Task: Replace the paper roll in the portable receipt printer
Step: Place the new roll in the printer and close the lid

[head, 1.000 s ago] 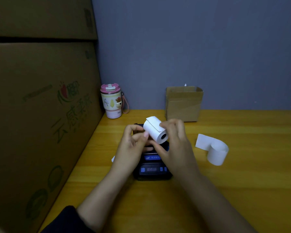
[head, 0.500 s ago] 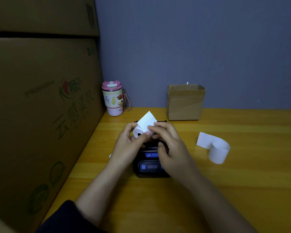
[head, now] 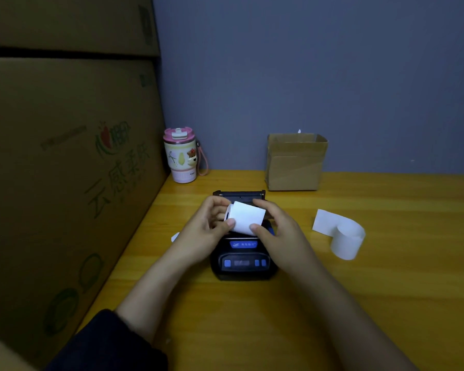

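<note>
A black portable printer [head: 243, 261] with blue buttons lies on the wooden table, its lid [head: 239, 194] open at the far end. Over its open bay I hold a white paper roll [head: 245, 219], with a flap of paper pulled toward me. My left hand [head: 208, 228] grips the roll's left end, thumb on the flap's near corner. My right hand [head: 276, 228] pinches the flap's right edge, thumb and forefinger on it. The bay itself is hidden under my hands. A second white roll [head: 344, 238], partly unwound, lies on the table to the right.
A small open cardboard box [head: 295, 162] stands at the back by the wall. A pink-lidded tumbler [head: 181, 156] sits in the back left corner. Large cardboard cartons [head: 65, 170] wall off the left side. A small white scrap [head: 175, 236] lies left of the printer.
The roll has come down from in front of my hands to just over the printer's open bay. Its loose end is now drawn toward me, and both thumbs rest on it.
</note>
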